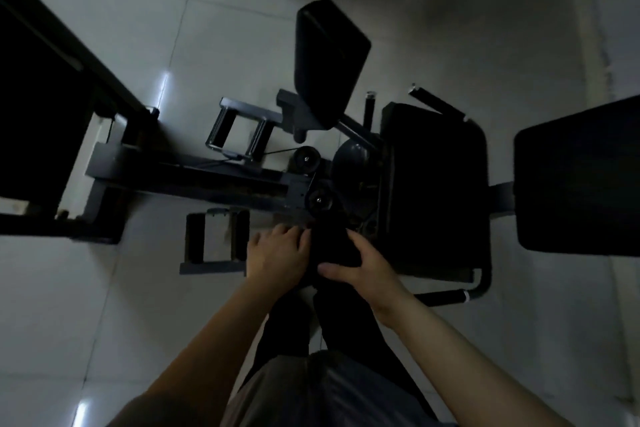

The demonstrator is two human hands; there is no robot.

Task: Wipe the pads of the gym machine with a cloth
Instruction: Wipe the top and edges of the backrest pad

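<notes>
The gym machine's near leg pad (334, 246) is a black shape right below me, between my hands. My left hand (277, 253) curls its fingers over the pad's left side. My right hand (363, 270) grips the right side, with the thumb laid across the front. The dim light does not let me tell a dark cloth from the pad there. The far leg pad (329, 55) stands upright beyond it. The black seat pad (433, 184) and the back pad (581, 180) lie to the right.
The machine's grey beam (194, 177) runs left to a black frame (45, 114). Two footrests (239, 135) (214, 241) flank the beam. A side handle (446, 296) juts out near my right wrist. My dark trouser legs (332, 340) stand on pale floor tiles (104, 288).
</notes>
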